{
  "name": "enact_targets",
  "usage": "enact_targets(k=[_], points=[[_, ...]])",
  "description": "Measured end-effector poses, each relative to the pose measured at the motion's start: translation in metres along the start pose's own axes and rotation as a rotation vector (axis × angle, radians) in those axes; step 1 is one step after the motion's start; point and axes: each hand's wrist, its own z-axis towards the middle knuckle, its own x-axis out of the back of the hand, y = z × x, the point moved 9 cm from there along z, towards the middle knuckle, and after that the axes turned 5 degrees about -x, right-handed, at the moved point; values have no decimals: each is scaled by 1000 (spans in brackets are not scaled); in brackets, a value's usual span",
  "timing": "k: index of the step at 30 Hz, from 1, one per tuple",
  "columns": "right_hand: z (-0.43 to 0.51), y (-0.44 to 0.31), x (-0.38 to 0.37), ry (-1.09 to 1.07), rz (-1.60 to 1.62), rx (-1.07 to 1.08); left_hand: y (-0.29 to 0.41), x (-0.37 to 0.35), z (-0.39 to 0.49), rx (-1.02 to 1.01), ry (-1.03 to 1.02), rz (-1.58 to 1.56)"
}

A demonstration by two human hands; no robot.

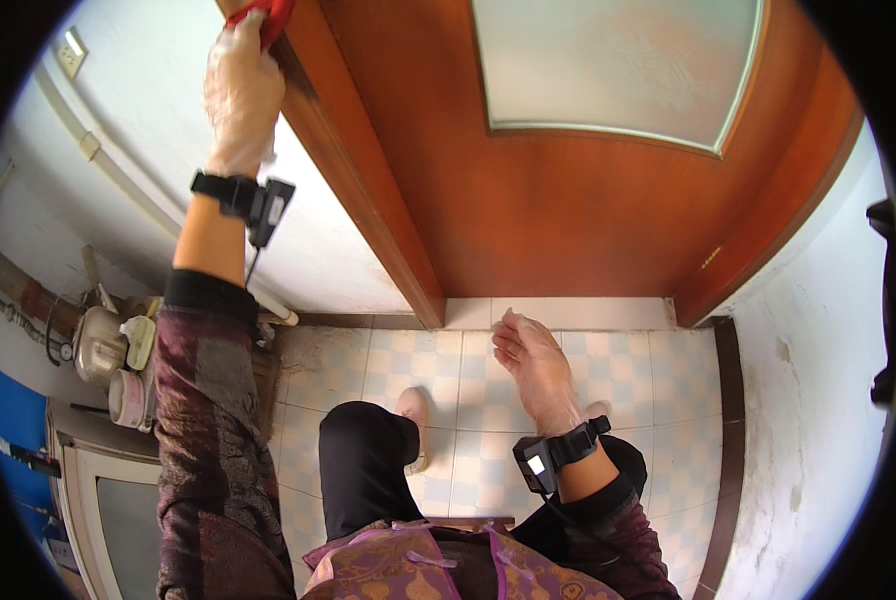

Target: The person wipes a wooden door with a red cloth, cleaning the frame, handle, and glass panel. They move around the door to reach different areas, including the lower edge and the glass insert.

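My left hand (244, 97), in a thin clear plastic glove, reaches up at the top left. It grips a red cloth (274, 21) against the brown wooden door frame (343, 142); part of the cloth is cut off by the picture's top edge. My right hand (536, 360), also gloved, hangs over the tiled floor (485, 465) with fingers slightly bent and nothing in it. Beyond it stands the shut wooden door (553, 225) with a frosted glass pane (613, 67). Each wrist carries a black strapped device.
Left of me are a metal pot (101, 345), a pink-and-white tub (127, 397) and a white-framed cabinet (118, 465). A pipe (110, 161) and a wall socket (71, 52) are on the left wall. A stained white wall (808, 390) rises on the right.
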Motion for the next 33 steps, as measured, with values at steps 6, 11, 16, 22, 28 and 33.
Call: enact_targets(k=[6, 11, 16, 22, 28, 33], points=[[0, 2, 7, 30, -10, -37, 35, -31, -137, 27, -119, -214], [0, 3, 3, 23, -5, -58, 67, -69, -235, 14, -439, -258], [3, 10, 3, 28, -5, -77, 95, -106, -320, -77, -815, -238], [6, 13, 3, 58, -49, -92, 104, -118, -381, 41, -1187, -433], [1, 5, 1, 22, -45, -61, 70, -88, -319, 358, -997, -682], [1, 4, 3, 18, -40, -45, 7, -24, -140, 396, -279, -629]])
